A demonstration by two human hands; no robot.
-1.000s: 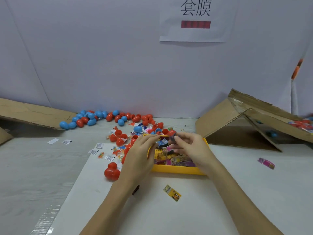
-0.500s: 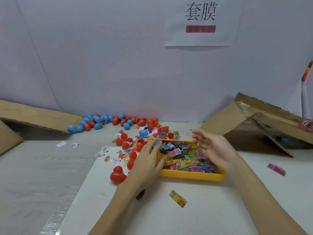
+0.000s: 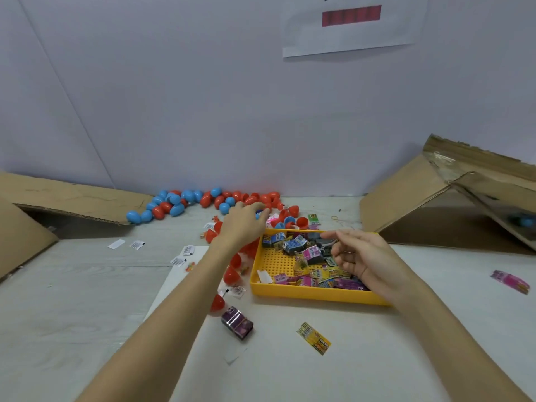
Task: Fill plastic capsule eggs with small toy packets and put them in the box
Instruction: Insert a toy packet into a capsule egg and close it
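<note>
Eggs [image 3: 203,203] piled along back wall; packets in yellow tray [image 3: 304,294].
Left hand [image 3: 242,224] left the tray, now reaching among eggs, grip unclear; right hand [image 3: 358,256] hovers relaxed, empty — next capsule pickup starting.

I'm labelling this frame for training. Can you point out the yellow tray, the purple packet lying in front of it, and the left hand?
yellow tray [image 3: 316,295]: head view, on its near wall.
purple packet [image 3: 237,322]: head view, on its top face.
left hand [image 3: 242,224]: head view, on the back of the hand.

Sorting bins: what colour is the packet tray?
Yellow tray, perforated floor; head view.
</note>
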